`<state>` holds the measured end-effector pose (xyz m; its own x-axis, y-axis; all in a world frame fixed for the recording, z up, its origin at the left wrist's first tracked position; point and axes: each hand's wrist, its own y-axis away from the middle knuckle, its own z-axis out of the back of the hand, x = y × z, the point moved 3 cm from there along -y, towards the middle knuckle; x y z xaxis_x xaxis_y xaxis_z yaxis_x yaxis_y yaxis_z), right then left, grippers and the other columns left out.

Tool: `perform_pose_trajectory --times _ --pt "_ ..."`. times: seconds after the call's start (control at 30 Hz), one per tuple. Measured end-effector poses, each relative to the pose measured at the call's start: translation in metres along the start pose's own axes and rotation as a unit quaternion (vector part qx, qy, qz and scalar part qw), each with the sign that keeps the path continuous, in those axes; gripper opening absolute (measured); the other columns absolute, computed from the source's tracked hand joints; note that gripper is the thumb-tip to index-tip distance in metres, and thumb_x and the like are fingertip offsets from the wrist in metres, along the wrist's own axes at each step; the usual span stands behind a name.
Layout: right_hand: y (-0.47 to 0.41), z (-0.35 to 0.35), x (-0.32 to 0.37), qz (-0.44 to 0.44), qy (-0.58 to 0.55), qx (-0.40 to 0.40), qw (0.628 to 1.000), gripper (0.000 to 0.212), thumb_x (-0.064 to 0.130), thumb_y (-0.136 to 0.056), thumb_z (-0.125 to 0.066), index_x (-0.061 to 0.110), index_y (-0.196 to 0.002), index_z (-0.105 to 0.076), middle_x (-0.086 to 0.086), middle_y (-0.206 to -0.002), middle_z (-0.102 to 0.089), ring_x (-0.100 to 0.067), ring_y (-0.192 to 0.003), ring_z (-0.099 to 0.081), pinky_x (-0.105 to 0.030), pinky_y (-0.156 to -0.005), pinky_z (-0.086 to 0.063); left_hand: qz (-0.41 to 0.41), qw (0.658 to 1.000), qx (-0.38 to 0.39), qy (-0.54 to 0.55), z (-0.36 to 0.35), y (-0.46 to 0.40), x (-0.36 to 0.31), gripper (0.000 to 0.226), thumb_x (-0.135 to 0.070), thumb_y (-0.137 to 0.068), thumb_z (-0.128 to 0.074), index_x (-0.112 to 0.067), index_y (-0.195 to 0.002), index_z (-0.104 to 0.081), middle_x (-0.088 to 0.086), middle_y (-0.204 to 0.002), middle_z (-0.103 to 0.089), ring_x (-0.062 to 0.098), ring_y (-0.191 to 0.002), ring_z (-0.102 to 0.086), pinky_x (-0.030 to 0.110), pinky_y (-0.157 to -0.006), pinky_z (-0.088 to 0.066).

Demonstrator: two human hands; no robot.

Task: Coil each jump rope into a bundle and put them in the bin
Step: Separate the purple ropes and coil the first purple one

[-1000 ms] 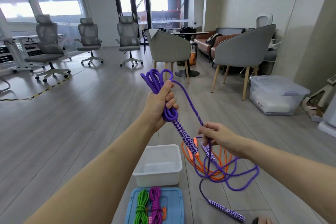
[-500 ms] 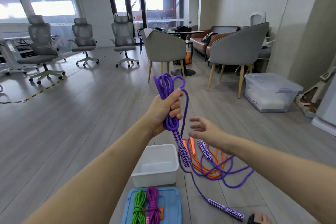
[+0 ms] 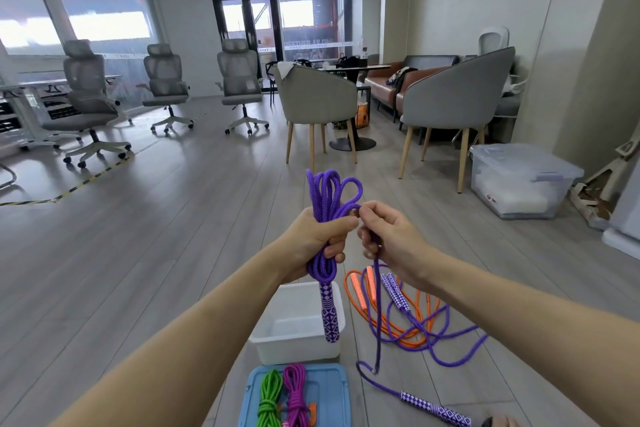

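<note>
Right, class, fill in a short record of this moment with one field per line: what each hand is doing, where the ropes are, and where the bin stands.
left hand: left hand grips the looped purple rope, one patterned handle hanging below the fist
right hand: right hand pinches the free strand of the purple rope beside the loops
ropes on floor: orange rope loose, tangled with another purple rope
coiled bundles: green bundle and magenta bundle lie on the blue lid
bin: white bin, on the floor beyond the lid
</note>
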<state>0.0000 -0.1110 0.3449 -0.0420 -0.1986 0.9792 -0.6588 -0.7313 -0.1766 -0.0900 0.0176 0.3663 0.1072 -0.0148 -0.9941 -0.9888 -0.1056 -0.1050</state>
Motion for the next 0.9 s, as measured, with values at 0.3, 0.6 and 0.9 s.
perform_pose_trajectory --times 0.3,0.6,0.9 --pt "0.019 -0.005 0.013 0.081 0.154 -0.085 0.981 0.022 0.026 -0.107 -0.052 0.033 -0.124 -0.064 0.009 -0.079 -0.061 0.004 -0.068 -0.056 -0.015 -0.064 -0.046 -0.014 0.991 0.013 -0.135 0.001 0.007 0.004 0.005 -0.010 -0.099 -0.063 -0.007 -0.099 -0.059 0.007 -0.058 -0.047 0.019 -0.050 -0.044 0.035 -0.060 -0.052" --pt "0.024 -0.009 0.020 0.132 0.226 -0.050 0.964 0.037 0.013 -0.108 -0.047 0.037 -0.130 -0.063 -0.002 -0.101 -0.063 -0.001 -0.085 -0.063 -0.015 -0.076 -0.050 -0.009 0.974 0.057 -0.220 -0.008 0.009 0.006 0.016 -0.007 -0.096 -0.062 -0.021 -0.089 -0.063 0.017 -0.057 -0.045 0.025 -0.050 -0.044 0.040 -0.063 -0.051" --pt "0.029 -0.009 0.027 0.084 0.249 0.077 0.962 0.033 0.017 -0.099 -0.064 0.033 -0.127 -0.060 0.011 -0.093 -0.069 -0.006 -0.085 -0.065 -0.021 -0.077 -0.055 0.037 0.950 0.059 -0.305 -0.007 0.007 0.017 0.008 -0.005 -0.095 -0.055 -0.011 -0.093 -0.059 0.014 -0.062 -0.051 0.024 -0.052 -0.048 0.037 -0.056 -0.051"
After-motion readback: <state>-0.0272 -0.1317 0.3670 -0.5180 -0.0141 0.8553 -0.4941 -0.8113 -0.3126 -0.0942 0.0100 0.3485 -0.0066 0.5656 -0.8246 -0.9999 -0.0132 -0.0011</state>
